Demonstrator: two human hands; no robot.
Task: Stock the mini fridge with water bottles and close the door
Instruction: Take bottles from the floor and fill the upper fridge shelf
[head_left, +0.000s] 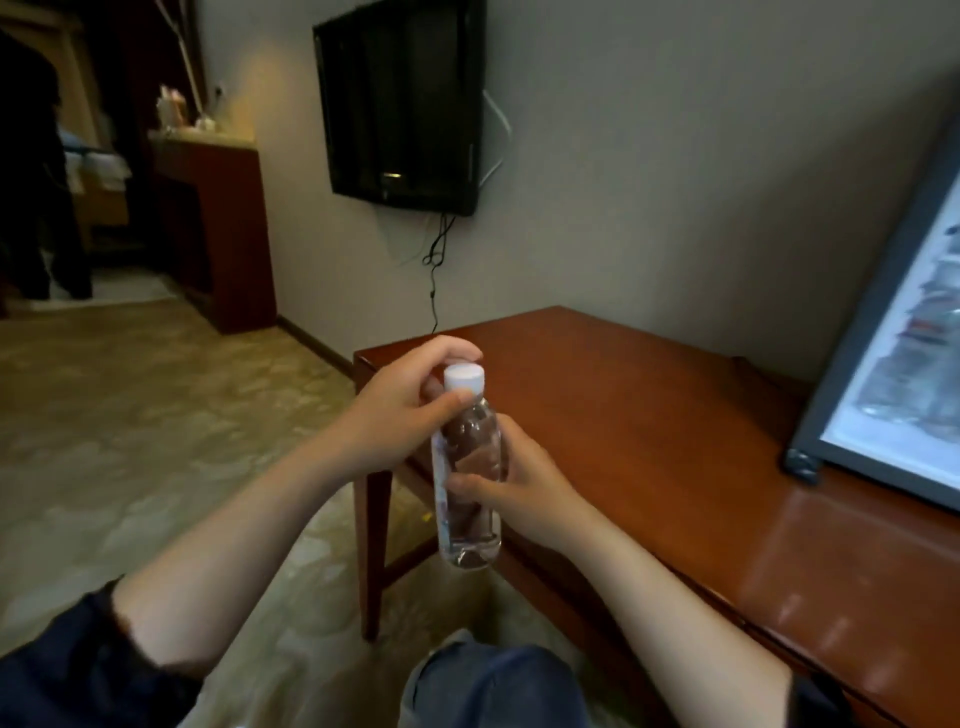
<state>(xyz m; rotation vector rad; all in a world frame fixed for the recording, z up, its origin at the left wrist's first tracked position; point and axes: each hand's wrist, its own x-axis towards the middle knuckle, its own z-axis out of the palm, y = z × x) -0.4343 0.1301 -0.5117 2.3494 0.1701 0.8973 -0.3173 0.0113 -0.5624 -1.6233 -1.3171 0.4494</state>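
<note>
1. Table: reddish-brown wood with a glossy flat top and square legs, set against a plain grey wall.
2. Floor: beige carpet with a mottled pattern.
3. TV: flat black panel mounted on the wall beyond the table's far end, with cables hanging below it.
4. Fridge: grey frame at the table's right end. A bright white interior shows; its contents are blurred.
5. Bottle: clear ribbed plastic cylinder with a round white cap. It is held upright in the air at the table's left edge, well apart from the fridge.
6. Left hand: fingers and thumb pinch the cap.
7. Right hand: fingers wrap round the bottle's body.
</note>
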